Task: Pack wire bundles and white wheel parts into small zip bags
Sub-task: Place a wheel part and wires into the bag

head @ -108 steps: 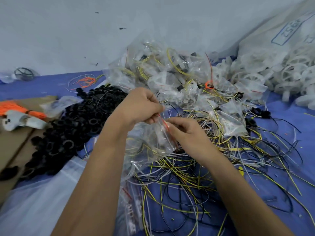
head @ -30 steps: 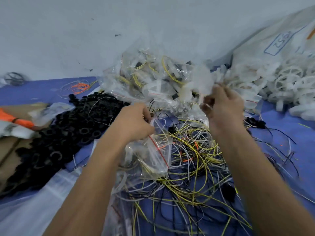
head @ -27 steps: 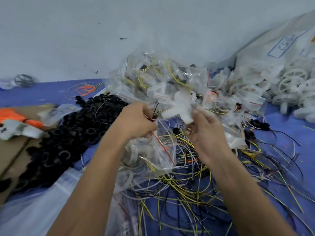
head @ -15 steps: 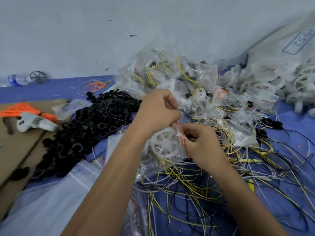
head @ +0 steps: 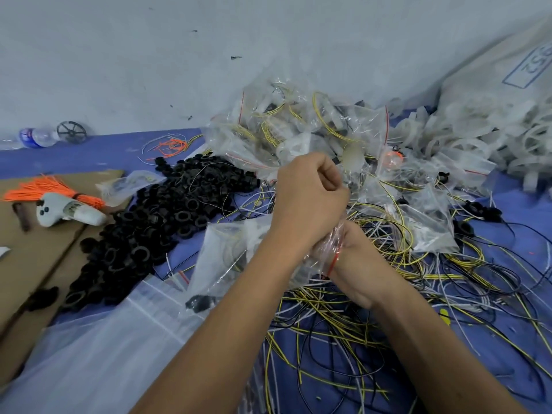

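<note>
Black rings (head: 155, 216) (heaped) flank left hand (head: 307, 198), loose wires (head: 373, 324).

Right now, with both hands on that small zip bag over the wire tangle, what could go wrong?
1. The left hand covers most of the zip bag, so its red seal line is barely visible; it may end up only partly closed.
2. The right hand works directly above the loose wires; a stray strand could get caught in the seal.
3. The pile of filled bags sits just behind, so this bag could be dropped there unsealed.
</note>
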Demonstrator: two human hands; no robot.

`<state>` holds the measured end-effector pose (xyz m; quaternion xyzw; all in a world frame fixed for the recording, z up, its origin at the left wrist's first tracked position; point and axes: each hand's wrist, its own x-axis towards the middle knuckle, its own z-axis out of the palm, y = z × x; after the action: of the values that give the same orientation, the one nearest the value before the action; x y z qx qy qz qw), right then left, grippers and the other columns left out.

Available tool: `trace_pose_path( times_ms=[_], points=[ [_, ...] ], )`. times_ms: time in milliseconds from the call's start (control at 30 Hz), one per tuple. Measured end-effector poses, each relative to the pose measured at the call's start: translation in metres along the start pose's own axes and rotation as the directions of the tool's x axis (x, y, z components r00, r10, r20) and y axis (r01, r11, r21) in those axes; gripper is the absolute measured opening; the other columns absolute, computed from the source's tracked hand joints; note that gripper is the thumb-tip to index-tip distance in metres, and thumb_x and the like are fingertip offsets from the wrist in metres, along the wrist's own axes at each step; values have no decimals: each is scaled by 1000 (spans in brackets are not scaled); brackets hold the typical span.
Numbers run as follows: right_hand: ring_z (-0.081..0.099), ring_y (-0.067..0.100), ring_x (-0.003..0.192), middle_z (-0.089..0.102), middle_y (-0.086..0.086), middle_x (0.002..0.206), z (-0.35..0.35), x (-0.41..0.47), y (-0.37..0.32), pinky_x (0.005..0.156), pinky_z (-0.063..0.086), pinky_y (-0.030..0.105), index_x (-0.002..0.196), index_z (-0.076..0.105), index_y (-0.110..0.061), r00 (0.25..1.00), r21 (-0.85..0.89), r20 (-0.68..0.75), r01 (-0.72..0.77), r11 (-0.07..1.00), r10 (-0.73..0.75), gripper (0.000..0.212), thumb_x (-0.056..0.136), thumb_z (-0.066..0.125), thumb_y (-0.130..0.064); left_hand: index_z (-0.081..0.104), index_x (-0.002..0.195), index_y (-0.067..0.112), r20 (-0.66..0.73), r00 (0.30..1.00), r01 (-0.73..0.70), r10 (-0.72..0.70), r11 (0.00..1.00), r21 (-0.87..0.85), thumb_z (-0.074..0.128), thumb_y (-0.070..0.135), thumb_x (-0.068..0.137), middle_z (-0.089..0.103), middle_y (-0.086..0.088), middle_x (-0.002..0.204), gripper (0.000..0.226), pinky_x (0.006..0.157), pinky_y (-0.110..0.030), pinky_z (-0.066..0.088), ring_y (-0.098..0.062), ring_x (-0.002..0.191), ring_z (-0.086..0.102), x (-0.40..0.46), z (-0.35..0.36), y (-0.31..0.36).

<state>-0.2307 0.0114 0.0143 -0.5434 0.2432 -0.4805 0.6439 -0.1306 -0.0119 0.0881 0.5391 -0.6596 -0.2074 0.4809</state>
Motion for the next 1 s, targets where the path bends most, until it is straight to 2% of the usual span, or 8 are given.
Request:
trace_pose_path(
  times_ms=[100,267,367,500,633,767,867,1000],
  points=[
    [70,28,91,75,19,93,2,0,-4,88,58,52,93,74,0,999,-159,49,0,987,8,13,83,73,8,61,70,20,30,999,31,-30,999,-15,78,6,78,67,0,65,24,59,-29,56,-14,58,67,3,-5,-3],
    [66,-14,89,73,-17,90,3,0,-12,91,54,23,96,68,-26,988,-566,138,22,824,68,36,87,69,9,64,80,8,227,973,60,-37,994,-96,75,17,92,72,-8,69,18,62,-36,61,-21,60,70,13,-31,-16],
    [70,3,102,76,-14,104,1,2,-5,90,52,19,102,76,-18,988,-557,156,93,825,-6,19,87,77,-8,68,85,10,296,955,1,-35,994,112,70,37,95,73,-6,81,28,72,-38,57,-20,71,67,20,-49,-31],
    [73,8,75,76,-1,86,-3,4,-2,64,56,20,89,78,-18,999,-561,23,37,827,-29,4,89,77,-21,70,82,24,515,830,52,-212,951,306,61,55,95,70,7,83,35,74,-27,49,-11,79,65,21,-62,-50],
    [70,36,84,74,23,95,-5,8,-10,68,55,36,105,76,-18,953,-207,-267,-200,958,141,28,104,53,-33,64,67,30,564,785,19,-258,919,394,60,49,98,58,21,52,37,58,-19,38,6,51,51,22,-60,-62],
    [70,40,86,72,28,95,-14,6,-20,73,55,42,119,65,6,960,-72,-31,-280,957,278,85,99,23,-65,70,67,20,573,788,26,-223,943,331,70,28,97,68,5,64,31,62,-32,51,-17,57,60,25,-67,-71],
    [70,20,78,77,7,88,-16,2,-20,74,56,36,112,72,-7,985,-291,34,-153,944,171,30,89,72,-26,67,68,17,525,832,21,-179,956,292,70,27,97,64,5,58,30,51,-22,43,-6,48,51,27,-70,-76],
    [68,18,70,75,10,81,-20,1,-13,63,54,24,87,78,-15,998,-276,-7,-55,960,56,4,86,77,-11,59,80,10,473,857,49,-204,946,319,56,31,104,71,-2,69,32,59,-31,49,-11,52,58,28,-74,-80]
  ],
)
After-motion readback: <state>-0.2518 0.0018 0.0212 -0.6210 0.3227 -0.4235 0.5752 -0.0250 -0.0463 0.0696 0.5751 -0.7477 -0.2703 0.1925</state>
